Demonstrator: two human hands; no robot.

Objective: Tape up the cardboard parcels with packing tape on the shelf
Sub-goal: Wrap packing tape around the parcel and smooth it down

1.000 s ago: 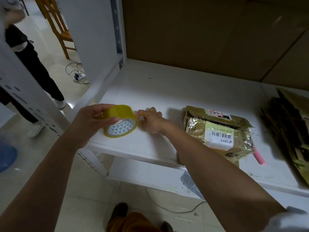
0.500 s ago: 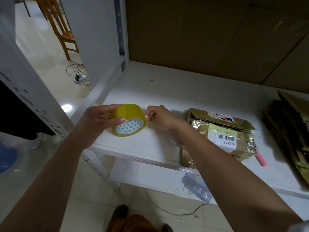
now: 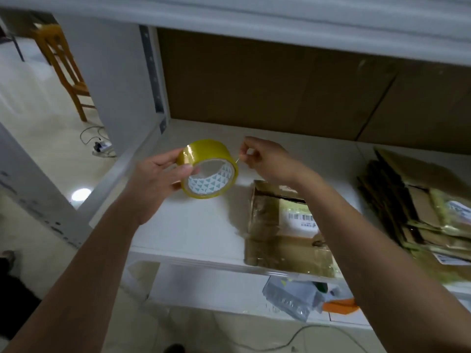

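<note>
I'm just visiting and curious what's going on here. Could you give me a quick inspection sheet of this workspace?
Surface: white shelf, upper board overhead, brown backing behind.
Job's things: yellow tape roll held above the shelf; taped parcel with a barcode label at the front edge.
Clutter: flattened cardboard stack at right; plastic bag and orange item on the lower shelf.
Grippers: left hand grips the roll; right hand pinches the tape end beside it.
Cables: power strip with cord on the floor; cable under the shelf.
Surroundings: wooden chair, tiled floor.
</note>
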